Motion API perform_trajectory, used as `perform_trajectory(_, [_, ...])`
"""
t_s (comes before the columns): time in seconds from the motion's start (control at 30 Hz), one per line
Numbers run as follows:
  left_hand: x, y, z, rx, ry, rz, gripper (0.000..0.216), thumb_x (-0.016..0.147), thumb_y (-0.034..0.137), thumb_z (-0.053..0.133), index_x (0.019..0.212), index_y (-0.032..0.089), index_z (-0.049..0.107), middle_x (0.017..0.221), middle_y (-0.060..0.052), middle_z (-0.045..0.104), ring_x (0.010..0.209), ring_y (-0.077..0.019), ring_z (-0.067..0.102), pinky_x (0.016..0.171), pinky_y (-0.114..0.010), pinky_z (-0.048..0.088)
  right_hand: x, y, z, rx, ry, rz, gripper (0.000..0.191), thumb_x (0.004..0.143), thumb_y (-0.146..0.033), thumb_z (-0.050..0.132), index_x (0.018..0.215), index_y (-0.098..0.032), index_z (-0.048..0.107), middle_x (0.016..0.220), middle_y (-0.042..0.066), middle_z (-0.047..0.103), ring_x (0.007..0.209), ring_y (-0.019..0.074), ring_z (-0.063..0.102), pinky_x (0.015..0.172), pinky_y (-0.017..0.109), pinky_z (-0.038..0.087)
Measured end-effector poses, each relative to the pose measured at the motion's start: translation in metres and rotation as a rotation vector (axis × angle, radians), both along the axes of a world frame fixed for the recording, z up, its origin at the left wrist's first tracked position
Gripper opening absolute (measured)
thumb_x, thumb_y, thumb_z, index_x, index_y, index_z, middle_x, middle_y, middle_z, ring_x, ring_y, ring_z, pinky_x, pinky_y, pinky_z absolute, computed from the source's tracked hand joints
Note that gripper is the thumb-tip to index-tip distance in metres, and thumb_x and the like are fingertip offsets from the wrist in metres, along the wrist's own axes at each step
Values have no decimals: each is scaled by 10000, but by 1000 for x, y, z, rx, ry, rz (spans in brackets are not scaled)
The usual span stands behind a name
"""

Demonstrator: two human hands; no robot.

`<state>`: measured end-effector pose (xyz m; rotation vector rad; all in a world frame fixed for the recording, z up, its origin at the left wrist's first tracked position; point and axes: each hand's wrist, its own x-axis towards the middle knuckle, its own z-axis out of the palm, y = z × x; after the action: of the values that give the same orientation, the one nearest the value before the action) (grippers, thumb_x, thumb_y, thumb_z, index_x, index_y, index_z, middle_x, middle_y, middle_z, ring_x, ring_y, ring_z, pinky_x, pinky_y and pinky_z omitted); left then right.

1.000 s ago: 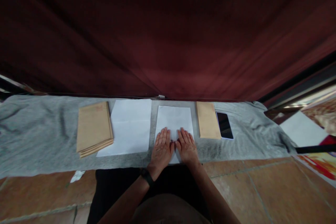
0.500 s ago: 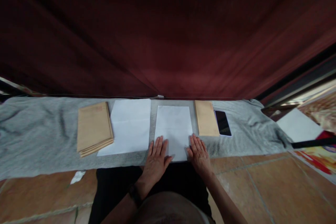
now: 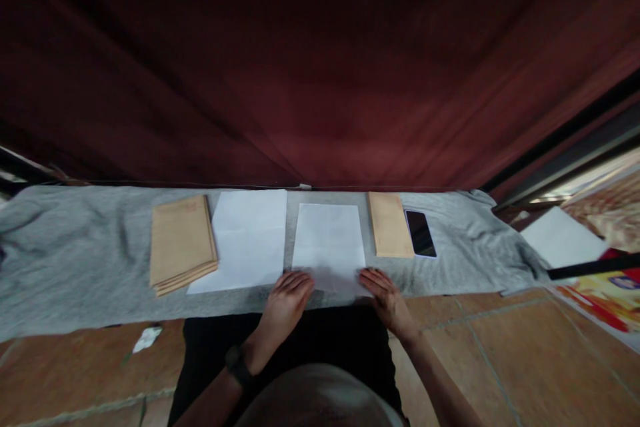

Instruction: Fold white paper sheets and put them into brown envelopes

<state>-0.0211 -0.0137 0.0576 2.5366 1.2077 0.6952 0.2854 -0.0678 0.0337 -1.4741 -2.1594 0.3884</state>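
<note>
A white sheet of paper [image 3: 329,233] lies in front of me, its near edge slightly raised and bent over. My left hand [image 3: 289,295] grips the near left corner, fingers together and curled. At the near right corner, my right hand [image 3: 383,293] is closed on the same sheet, the thumb hidden beneath. More white paper [image 3: 250,240] lies flat to the left, partly under a stack of brown envelopes [image 3: 183,240]. To the right of the sheet is a brown envelope [image 3: 391,225].
A phone [image 3: 421,233] with a dark screen lies right of the envelope. Grey cloth [image 3: 90,253] covers the narrow bench, with a dark red curtain [image 3: 320,113] behind it. A white scrap [image 3: 147,339] lies on the tiled floor [image 3: 480,353].
Both hands have gone from lying flat on the sheet's sides to gripping its near corners. The near edge has come up and bent over.
</note>
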Motion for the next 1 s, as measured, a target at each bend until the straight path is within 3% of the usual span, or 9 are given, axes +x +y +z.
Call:
perform_trajectory(0.13, [-7, 12, 28, -31, -208, 70, 249, 989, 340, 508, 1007, 243, 737, 997, -44, 768, 962, -219, 704, 957, -408, 533, 0, 12, 34, -54, 227, -176, 353, 982, -280, 457, 1239, -283, 699, 1222, 50, 724, 1166, 246, 653, 1037, 460, 516])
perform_trajectory(0.3, [-7, 36, 73, -292, -625, 275, 359, 885, 461, 648, 1130, 202, 688, 1083, -68, 751, 1004, -225, 694, 927, -367, 542, -3, 38, 116, 111, 452, -357, 281, 942, -442, 570, 977, -252, 775, 966, 46, 770, 908, 233, 704, 818, 353, 557])
perform_trajectory(0.4, [-3, 46, 92, -449, -828, 241, 469, 803, 501, 726, 1114, 155, 670, 1073, -85, 747, 1005, -233, 686, 917, -355, 534, -3, 60, 157, 281, 596, -501, 296, 885, -488, 647, 834, -211, 739, 726, -1, 696, 681, 167, 616, 640, 269, 491])
perform_trajectory(0.53, [1, 47, 101, -553, -898, 242, 337, 799, 496, 727, 870, 169, 678, 857, -25, 724, 810, -169, 654, 774, -271, 519, 1, 93, 183, 381, 759, -532, 383, 840, -506, 694, 654, -188, 590, 548, -75, 448, 536, 90, 407, 550, 219, 359])
perform_trajectory(0.67, [1, 42, 98, -633, -972, 305, 319, 809, 494, 704, 825, 188, 616, 633, 56, 571, 561, -93, 500, 549, -192, 399, 3, 127, 184, 355, 839, -508, 345, 832, -508, 688, 764, -177, 620, 560, -91, 399, 514, 74, 336, 504, 203, 293])
perform_trajectory(0.73, [2, 43, 92, -642, -954, 334, 319, 814, 503, 684, 836, 193, 609, 597, 71, 516, 520, -85, 445, 504, -187, 348, 1, 145, 175, 324, 833, -497, 333, 845, -500, 660, 821, -167, 650, 578, -82, 433, 508, 74, 340, 486, 199, 281])
perform_trajectory(0.8, [3, 49, 79, -606, -908, 376, 313, 819, 503, 661, 827, 195, 606, 577, 76, 482, 506, -86, 414, 488, -190, 321, -2, 160, 160, 274, 813, -455, 330, 873, -482, 609, 904, -160, 674, 636, -52, 526, 540, 89, 423, 513, 204, 349])
perform_trajectory(0.9, [7, 61, 48, -534, -827, 458, 284, 803, 476, 645, 778, 197, 594, 560, 80, 458, 513, -93, 408, 503, -198, 325, -7, 175, 129, 223, 697, -411, 426, 903, -433, 557, 1208, -146, 636, 919, 62, 698, 777, 164, 621, 692, 270, 507])
perform_trajectory(1.0, [12, 72, 15, -491, -703, 560, 232, 815, 423, 582, 735, 206, 569, 569, 68, 482, 539, -114, 461, 529, -213, 354, -13, 171, 91, 246, 512, -443, 542, 931, -376, 516, 1425, -154, 499, 1307, 163, 630, 1126, 240, 623, 936, 386, 524])
